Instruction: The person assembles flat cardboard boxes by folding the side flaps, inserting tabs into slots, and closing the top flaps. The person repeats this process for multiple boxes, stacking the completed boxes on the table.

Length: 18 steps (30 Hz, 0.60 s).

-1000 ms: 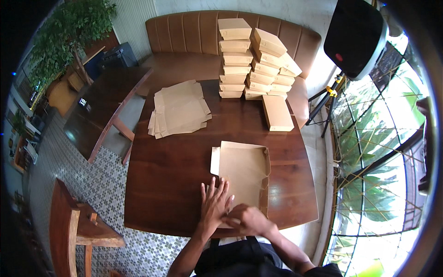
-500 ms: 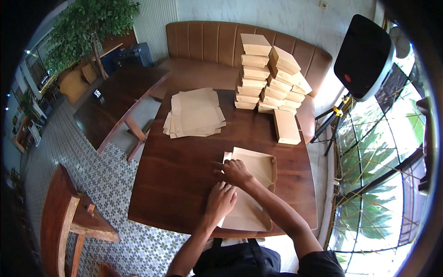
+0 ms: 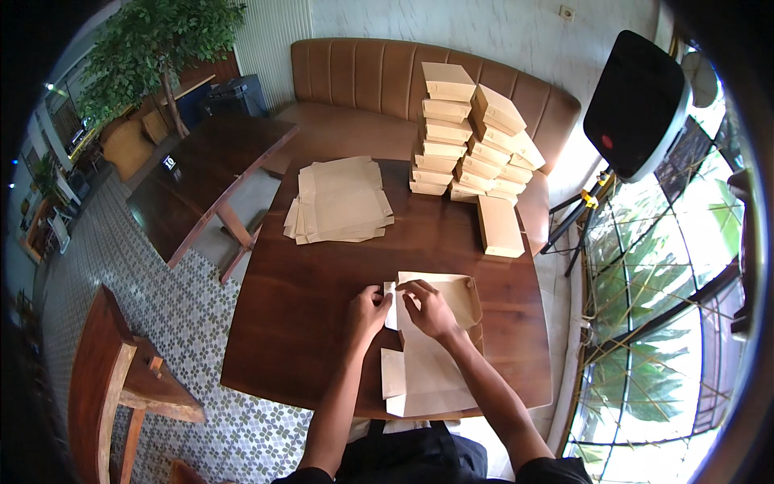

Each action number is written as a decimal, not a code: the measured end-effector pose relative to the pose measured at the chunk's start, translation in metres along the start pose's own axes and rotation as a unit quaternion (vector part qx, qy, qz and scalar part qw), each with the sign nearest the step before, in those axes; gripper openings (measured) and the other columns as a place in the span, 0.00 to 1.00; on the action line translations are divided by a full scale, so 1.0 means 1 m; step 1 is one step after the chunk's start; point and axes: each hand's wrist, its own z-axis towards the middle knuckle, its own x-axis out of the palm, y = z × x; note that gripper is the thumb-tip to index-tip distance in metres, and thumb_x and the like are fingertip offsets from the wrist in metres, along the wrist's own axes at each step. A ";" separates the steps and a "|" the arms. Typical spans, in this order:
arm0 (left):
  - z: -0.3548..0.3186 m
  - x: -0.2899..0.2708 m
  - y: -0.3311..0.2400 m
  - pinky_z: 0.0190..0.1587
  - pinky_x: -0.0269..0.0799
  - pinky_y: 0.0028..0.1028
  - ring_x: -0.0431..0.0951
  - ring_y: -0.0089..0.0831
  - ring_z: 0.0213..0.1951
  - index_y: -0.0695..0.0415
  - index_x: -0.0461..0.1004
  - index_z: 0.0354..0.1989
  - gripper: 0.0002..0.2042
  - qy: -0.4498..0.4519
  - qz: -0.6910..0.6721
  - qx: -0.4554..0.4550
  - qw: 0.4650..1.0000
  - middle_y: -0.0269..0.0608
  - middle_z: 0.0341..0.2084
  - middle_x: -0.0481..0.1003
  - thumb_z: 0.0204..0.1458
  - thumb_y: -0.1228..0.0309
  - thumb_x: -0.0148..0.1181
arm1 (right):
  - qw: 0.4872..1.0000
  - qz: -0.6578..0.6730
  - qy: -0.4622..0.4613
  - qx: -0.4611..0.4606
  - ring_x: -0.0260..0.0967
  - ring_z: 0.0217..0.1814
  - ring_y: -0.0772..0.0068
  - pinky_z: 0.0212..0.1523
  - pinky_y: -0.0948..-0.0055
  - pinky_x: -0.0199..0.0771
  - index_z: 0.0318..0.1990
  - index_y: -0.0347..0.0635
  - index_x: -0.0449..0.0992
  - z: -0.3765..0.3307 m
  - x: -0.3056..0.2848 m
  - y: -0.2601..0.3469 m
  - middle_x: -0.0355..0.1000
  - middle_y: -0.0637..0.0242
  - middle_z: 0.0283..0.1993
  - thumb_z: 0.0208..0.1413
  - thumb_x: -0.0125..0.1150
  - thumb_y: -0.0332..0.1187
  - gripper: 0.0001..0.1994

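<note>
A partly folded brown cardboard box (image 3: 435, 367) lies unfolded in front of me, its right walls raised. At its upper left side, my left hand (image 3: 369, 313) is closed on a small pale flap (image 3: 390, 316) from the outside. My right hand (image 3: 429, 310) reaches over the box with bent fingers, its fingertips pinched at the flap's upper corner; the exact contact is partly hidden. Lower on the left, another side flap (image 3: 393, 373) of the box sticks out flat, apart from both hands.
Flat cardboard blanks (image 3: 343, 198) are piled at the table's (image 3: 298, 323) far left. Several folded boxes (image 3: 447, 129) stand in tall stacks at the far right, with a single box (image 3: 501, 226) nearer. Behind are a brown bench (image 3: 355, 121) and a black speaker (image 3: 637, 105) on a stand.
Both hands have moved apart: the left went up and outward to the flap's outer side, the right shifted slightly right. The box has slid a little toward me, and its lower left flap now shows.
</note>
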 end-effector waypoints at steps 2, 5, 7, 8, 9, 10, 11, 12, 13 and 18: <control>0.007 0.010 0.005 0.42 0.81 0.33 0.87 0.35 0.36 0.68 0.82 0.49 0.13 0.033 -0.034 -0.001 0.999 0.47 0.36 0.87 0.59 0.72 0.71 | 0.998 -0.052 -0.025 -0.038 0.75 0.64 0.39 0.63 0.51 0.78 0.59 0.40 0.79 0.006 -0.003 -0.010 0.77 0.48 0.62 0.66 0.58 0.26 0.16; 0.005 0.020 0.012 0.40 0.81 0.32 0.87 0.33 0.36 0.66 0.83 0.50 0.13 -0.012 -0.011 0.057 0.998 0.46 0.35 0.86 0.56 0.76 0.70 | 0.999 -0.044 0.006 -0.017 0.68 0.73 0.43 0.73 0.53 0.70 0.71 0.46 0.73 0.009 0.001 -0.023 0.73 0.49 0.70 0.67 0.59 0.29 0.25; -0.001 0.021 0.014 0.40 0.80 0.33 0.86 0.33 0.35 0.65 0.83 0.51 0.14 -0.022 0.014 0.058 0.998 0.47 0.35 0.85 0.56 0.77 0.69 | 0.997 -0.074 0.035 -0.015 0.64 0.76 0.46 0.76 0.53 0.66 0.78 0.51 0.66 0.009 0.008 -0.030 0.69 0.53 0.74 0.65 0.60 0.29 0.32; -0.003 0.020 0.013 0.40 0.81 0.34 0.86 0.35 0.35 0.65 0.83 0.52 0.15 -0.038 0.020 0.104 0.994 0.48 0.36 0.84 0.56 0.77 0.69 | 0.996 -0.079 0.022 -0.043 0.64 0.76 0.46 0.76 0.52 0.66 0.78 0.52 0.66 0.009 0.011 -0.032 0.69 0.54 0.74 0.65 0.60 0.28 0.32; -0.009 0.019 0.011 0.40 0.81 0.34 0.86 0.36 0.35 0.65 0.83 0.52 0.15 -0.042 0.035 0.114 0.992 0.49 0.36 0.84 0.56 0.77 0.69 | 0.994 -0.094 0.019 -0.049 0.64 0.76 0.46 0.76 0.52 0.65 0.78 0.52 0.67 0.009 0.014 -0.033 0.68 0.54 0.74 0.64 0.60 0.28 0.33; -0.014 0.018 0.008 0.40 0.81 0.35 0.86 0.37 0.35 0.65 0.83 0.52 0.15 -0.046 0.046 0.121 0.990 0.50 0.37 0.83 0.56 0.77 0.69 | 0.992 -0.112 0.018 -0.049 0.63 0.76 0.45 0.76 0.51 0.65 0.78 0.53 0.67 0.009 0.017 -0.033 0.68 0.54 0.73 0.64 0.60 0.28 0.33; -0.017 0.017 0.005 0.43 0.81 0.38 0.86 0.44 0.39 0.66 0.83 0.53 0.16 -0.021 0.033 0.099 0.994 0.53 0.40 0.82 0.56 0.77 0.69 | 0.992 -0.115 0.022 -0.049 0.63 0.76 0.46 0.76 0.51 0.65 0.78 0.53 0.67 0.010 0.019 -0.033 0.68 0.54 0.73 0.63 0.60 0.27 0.34; -0.019 0.015 0.001 0.45 0.81 0.39 0.86 0.46 0.40 0.66 0.83 0.53 0.16 -0.021 0.048 0.123 0.991 0.53 0.40 0.82 0.57 0.77 0.69 | 0.991 -0.120 0.027 -0.044 0.63 0.75 0.46 0.76 0.50 0.64 0.78 0.53 0.67 0.012 0.020 -0.033 0.68 0.54 0.72 0.62 0.60 0.26 0.34; -0.021 0.014 -0.003 0.46 0.81 0.40 0.86 0.48 0.42 0.66 0.83 0.54 0.16 -0.024 0.056 0.152 0.987 0.53 0.41 0.82 0.57 0.77 0.69 | 0.991 -0.124 0.026 -0.043 0.63 0.75 0.46 0.76 0.50 0.64 0.78 0.54 0.67 0.014 0.021 -0.033 0.68 0.54 0.71 0.61 0.60 0.24 0.35; -0.024 0.010 -0.016 0.45 0.80 0.46 0.81 0.53 0.43 0.61 0.83 0.54 0.15 -0.012 0.100 0.209 0.973 0.53 0.42 0.78 0.60 0.70 0.68 | 0.999 0.042 0.024 0.017 0.70 0.71 0.49 0.69 0.54 0.75 0.73 0.47 0.71 0.021 0.011 -0.033 0.70 0.51 0.68 0.57 0.56 0.18 0.33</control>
